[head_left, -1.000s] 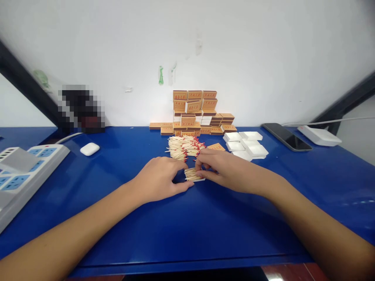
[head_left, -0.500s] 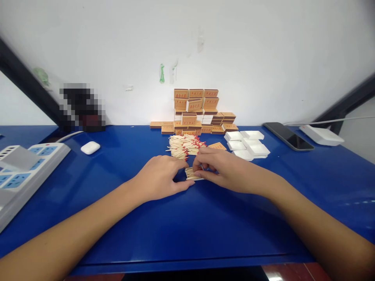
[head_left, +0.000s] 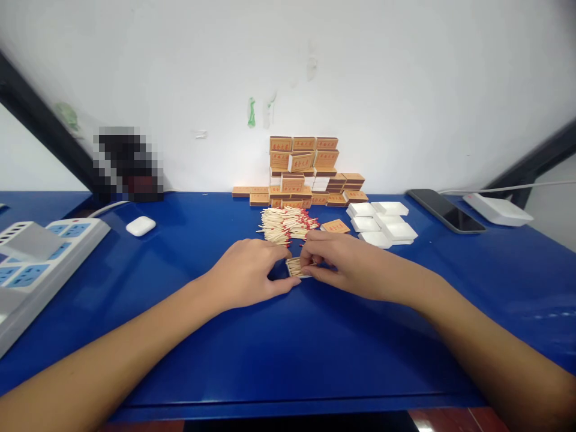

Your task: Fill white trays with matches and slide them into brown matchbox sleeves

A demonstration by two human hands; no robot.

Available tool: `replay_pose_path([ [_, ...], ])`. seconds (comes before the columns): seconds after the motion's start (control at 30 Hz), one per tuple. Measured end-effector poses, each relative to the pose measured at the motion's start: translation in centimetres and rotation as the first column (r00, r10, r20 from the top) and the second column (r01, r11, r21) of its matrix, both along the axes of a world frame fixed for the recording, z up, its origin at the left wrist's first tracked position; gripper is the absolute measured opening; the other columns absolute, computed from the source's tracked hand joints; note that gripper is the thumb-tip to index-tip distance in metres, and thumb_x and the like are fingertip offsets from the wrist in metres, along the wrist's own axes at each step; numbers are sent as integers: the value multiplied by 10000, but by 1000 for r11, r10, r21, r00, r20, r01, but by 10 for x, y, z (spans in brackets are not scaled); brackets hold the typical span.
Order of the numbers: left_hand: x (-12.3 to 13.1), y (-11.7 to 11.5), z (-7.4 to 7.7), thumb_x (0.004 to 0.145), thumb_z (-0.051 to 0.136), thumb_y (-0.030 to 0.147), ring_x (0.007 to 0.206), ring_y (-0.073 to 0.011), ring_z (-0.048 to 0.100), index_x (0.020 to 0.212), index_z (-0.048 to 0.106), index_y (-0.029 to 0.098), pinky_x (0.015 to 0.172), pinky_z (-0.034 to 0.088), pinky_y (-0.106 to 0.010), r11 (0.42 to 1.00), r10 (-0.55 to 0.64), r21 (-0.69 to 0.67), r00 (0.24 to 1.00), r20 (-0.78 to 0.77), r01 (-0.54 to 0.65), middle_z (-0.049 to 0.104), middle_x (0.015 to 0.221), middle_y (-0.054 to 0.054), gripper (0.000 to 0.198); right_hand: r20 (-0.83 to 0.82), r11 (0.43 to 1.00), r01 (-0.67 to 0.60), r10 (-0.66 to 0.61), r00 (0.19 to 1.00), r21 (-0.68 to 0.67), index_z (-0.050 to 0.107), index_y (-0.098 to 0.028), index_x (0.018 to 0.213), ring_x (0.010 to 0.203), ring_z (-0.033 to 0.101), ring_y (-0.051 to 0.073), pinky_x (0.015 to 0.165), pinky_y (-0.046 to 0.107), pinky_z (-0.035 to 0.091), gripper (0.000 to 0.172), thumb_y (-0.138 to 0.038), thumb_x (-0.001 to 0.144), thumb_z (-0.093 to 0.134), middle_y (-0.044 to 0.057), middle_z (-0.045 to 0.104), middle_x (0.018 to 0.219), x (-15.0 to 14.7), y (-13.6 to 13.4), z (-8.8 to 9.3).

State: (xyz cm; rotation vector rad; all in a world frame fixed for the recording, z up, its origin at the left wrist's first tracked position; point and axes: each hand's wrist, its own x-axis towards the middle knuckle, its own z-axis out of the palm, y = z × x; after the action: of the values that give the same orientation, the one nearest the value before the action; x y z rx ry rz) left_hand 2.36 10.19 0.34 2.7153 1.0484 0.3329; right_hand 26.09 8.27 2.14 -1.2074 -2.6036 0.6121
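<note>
Apparently you're evening out matchsticks in the little tray at frame centre, left hand pinching its left end, right hand curled over it, grip unclear, so the next move calls for gentle, level fingertip pressure.

Around the tray, six o'clock is wide-open desk, a clean run in between the forearms! Left hand blocks nine, right hand blocks three. Twelve's jammed: loose matches, then stacked matchboxes. Orange box crowds one, white trays fill two. Ten gives a lane, between matches and earbud case.
</note>
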Motion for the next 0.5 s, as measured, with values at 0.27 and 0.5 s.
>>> replay_pose_path([
  [0.27, 0, 0, -1, 943, 677, 485, 572, -140, 534, 861, 675, 198, 547, 322, -299, 1000, -10, -1, 1000, 10, 10, 599, 666, 18, 299, -101, 992, 17, -5, 995, 122, 638, -205, 958, 842, 592, 175, 735, 310, 439, 84, -218, 1017, 580, 57, 650, 1020, -11, 6, -13],
  [0.5, 0, 0, 1, 937, 683, 471, 584, -145, 529, 866, 674, 203, 567, 325, -294, 1000, -2, -21, 1000, 7, 2, 600, 673, 22, 277, -80, 995, 12, -4, 997, 95, 563, -203, 930, 840, 579, 178, 717, 314, 422, 142, -263, 1056, 534, 60, 640, 1029, -11, 5, -11],
])
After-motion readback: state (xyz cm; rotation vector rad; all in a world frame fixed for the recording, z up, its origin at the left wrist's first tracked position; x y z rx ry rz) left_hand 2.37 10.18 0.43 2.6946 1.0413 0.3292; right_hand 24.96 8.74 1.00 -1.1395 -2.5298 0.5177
